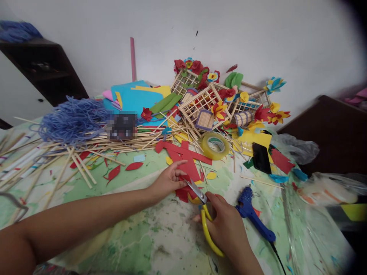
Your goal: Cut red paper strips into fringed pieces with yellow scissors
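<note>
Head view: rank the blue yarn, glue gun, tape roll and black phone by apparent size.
1. Blue yarn, clearly largest.
2. Glue gun, though it lies nearer the camera.
3. Tape roll and black phone look about alike; no ranking between them.

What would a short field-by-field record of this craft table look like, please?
left hand: holds the edge of the red sheet
right hand: grips yellow-handled scissors, blades at the red sheet
beside right hand: blue glue gun lying on the table
behind the sheet: tape roll, black phone
left side: wooden sticks, blue yarn
at the wall: stick lattices with paper flowers
</note>
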